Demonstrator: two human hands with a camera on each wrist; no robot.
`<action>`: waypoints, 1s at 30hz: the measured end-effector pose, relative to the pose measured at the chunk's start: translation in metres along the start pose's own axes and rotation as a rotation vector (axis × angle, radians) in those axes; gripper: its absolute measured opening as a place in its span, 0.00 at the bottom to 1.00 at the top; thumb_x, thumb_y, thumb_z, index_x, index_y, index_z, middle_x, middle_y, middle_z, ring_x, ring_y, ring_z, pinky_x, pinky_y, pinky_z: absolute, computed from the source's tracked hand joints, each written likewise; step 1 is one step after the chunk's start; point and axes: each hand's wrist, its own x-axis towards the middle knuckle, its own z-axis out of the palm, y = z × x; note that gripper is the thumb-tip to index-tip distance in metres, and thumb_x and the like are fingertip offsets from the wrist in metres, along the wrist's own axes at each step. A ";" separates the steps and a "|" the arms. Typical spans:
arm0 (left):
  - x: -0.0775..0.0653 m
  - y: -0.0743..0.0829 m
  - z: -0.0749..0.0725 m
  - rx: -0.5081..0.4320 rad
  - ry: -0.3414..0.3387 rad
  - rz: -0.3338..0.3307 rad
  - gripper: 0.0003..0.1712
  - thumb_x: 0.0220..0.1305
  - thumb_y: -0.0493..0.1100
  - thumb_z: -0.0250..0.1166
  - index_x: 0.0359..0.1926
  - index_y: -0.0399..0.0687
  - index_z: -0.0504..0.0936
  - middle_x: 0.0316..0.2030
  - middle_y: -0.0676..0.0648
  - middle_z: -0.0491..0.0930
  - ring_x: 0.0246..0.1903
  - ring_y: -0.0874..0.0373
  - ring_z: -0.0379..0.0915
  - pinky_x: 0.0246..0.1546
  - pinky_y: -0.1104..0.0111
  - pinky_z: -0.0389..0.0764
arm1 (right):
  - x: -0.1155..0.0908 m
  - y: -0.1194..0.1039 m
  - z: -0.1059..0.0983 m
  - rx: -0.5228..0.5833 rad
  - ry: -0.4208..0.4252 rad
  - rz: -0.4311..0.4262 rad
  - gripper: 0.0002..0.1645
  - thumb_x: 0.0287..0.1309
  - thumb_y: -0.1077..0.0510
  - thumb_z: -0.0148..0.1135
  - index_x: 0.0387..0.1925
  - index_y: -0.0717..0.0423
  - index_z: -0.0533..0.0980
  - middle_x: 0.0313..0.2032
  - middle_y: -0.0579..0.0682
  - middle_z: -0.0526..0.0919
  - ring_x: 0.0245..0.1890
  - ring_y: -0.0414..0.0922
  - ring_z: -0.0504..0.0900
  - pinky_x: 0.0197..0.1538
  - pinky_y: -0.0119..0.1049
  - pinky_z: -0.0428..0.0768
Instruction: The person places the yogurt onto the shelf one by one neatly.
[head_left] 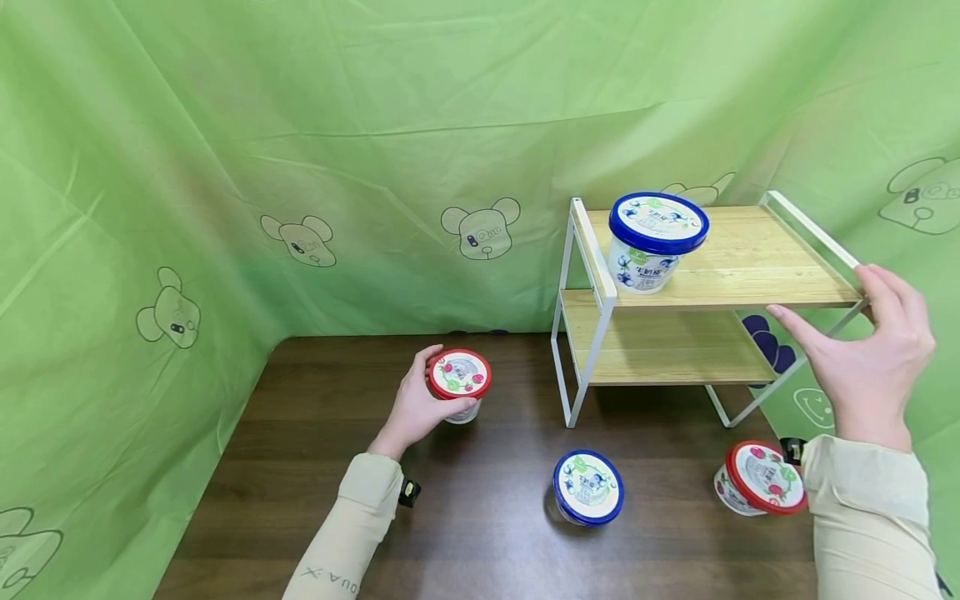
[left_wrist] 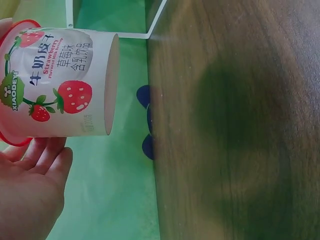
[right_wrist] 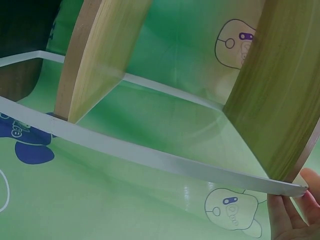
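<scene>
My left hand (head_left: pixel 423 404) grips a strawberry milk cup (head_left: pixel 461 377) with a red lid, thumb and fingers on opposite sides. In the left wrist view that cup (left_wrist: pixel 65 82) shows printed strawberries, and its base is above the wood. My right hand (head_left: pixel 873 346) holds the front right corner of a two-tier shelf rack (head_left: pixel 757 258) with wooden boards and a white frame. Seen from the right wrist, the fingers (right_wrist: pixel 282 217) lie along the outer side of the frame. A blue-lidded blueberry cup (head_left: pixel 656 242) stands on the top board, at its left end.
On the dark wooden table (head_left: pixel 300 467) a second blue-lidded cup (head_left: pixel 588 487) stands in front of the rack. Another red-lidded cup (head_left: pixel 761 479) is beside the right sleeve. Green cloth (head_left: pixel 375 167) with bear outlines hangs behind and at both sides.
</scene>
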 end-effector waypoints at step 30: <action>0.003 0.007 0.012 -0.012 0.000 0.093 0.55 0.42 0.50 0.87 0.68 0.54 0.63 0.58 0.52 0.68 0.57 0.57 0.68 0.56 0.55 0.77 | 0.004 0.038 0.004 -0.005 -0.014 -0.096 0.48 0.32 0.52 0.88 0.62 0.37 0.80 0.60 0.33 0.77 0.59 0.37 0.74 0.50 0.18 0.67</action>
